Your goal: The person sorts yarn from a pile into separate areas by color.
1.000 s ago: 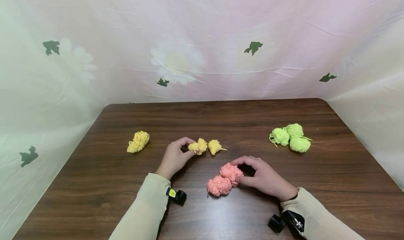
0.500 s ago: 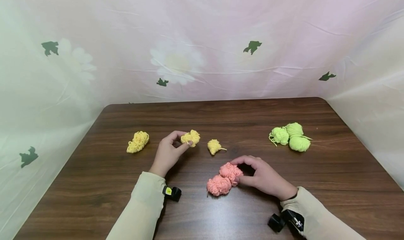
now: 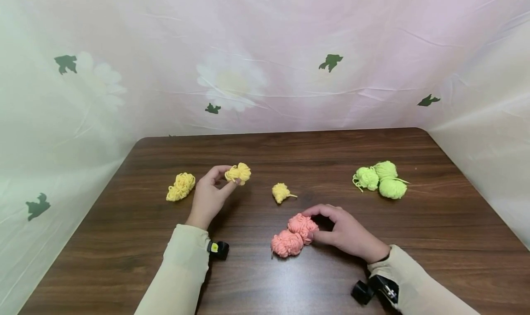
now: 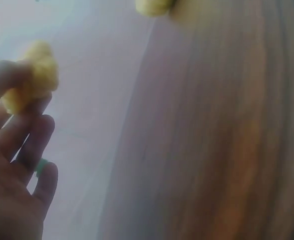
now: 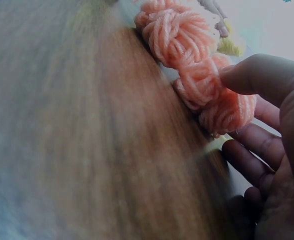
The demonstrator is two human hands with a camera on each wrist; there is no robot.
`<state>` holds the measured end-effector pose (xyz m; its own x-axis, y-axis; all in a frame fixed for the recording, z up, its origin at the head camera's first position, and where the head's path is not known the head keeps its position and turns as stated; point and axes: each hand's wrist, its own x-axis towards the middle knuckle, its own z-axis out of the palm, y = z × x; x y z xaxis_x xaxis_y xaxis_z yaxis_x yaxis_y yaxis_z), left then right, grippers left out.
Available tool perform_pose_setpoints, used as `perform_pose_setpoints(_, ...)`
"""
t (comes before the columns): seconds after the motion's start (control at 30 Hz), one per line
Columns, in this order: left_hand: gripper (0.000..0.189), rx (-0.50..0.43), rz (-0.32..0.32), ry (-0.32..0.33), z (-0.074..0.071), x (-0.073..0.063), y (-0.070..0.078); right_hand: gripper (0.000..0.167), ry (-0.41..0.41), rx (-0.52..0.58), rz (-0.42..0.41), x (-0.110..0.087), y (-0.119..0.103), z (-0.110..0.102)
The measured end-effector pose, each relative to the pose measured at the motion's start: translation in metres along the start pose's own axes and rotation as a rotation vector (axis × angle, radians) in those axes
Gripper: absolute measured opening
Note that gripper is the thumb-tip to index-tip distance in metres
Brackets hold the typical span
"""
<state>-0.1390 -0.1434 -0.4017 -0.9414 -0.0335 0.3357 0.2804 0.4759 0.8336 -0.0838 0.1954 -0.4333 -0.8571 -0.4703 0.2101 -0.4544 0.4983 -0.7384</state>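
My left hand (image 3: 208, 196) pinches a small bundle of yellow yarn (image 3: 240, 172) between thumb and fingers, held up off the table. In the left wrist view this yellow yarn (image 4: 43, 74) is blurred at the fingertips. A looser yellow yarn bundle (image 3: 181, 186) lies just left of that hand, and a small yellow yarn ball (image 3: 281, 192) with a loose tail lies to its right. Thumb and fingers of my right hand (image 3: 347, 231) grip a pink yarn ball (image 3: 301, 225). Against it rests a second pink yarn ball (image 3: 287, 243); the right wrist view shows the pink yarn (image 5: 179, 37) close up.
A cluster of green yarn balls (image 3: 393, 188) sits at the right rear of the brown wooden table (image 3: 323, 158). A floral curtain (image 3: 265, 53) surrounds the table at the back and both sides. Small black cameras (image 3: 362, 292) are strapped to the wrists.
My left hand has lifted the small yellow yarn bundle away from the yellow ball and carried it left and farther back. The right hand and the pink yarn have stayed put.
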Motion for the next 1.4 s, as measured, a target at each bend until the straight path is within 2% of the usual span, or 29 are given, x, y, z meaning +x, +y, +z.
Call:
perform_pose_setpoints(0.23,0.033,-0.001,-0.038,0.056,-0.016,0.003,-0.001,0.040,-0.005,-0.005,0.011,0.000,-0.001,0.000)
perform_pose_setpoints(0.53,0.034,0.000,-0.080,0.137,-0.037,0.006,-0.009,0.039,-0.003,0.001,0.003,0.000,-0.001,0.000)
perform_pose_setpoints(0.83,0.031,0.056,-0.106,0.220,-0.057,0.007,-0.015,0.040,0.000,0.003,0.001,0.000,-0.001,0.001)
perform_pose_setpoints(1.13,0.041,0.045,-0.184,0.287,-0.076,0.004,-0.024,0.036,0.008,-0.015,-0.011,0.000,0.000,0.001)
perform_pose_setpoints(1.4,0.041,0.037,-0.240,0.366,-0.092,0.003,-0.031,0.040,-0.002,-0.004,-0.002,0.000,-0.001,0.000)
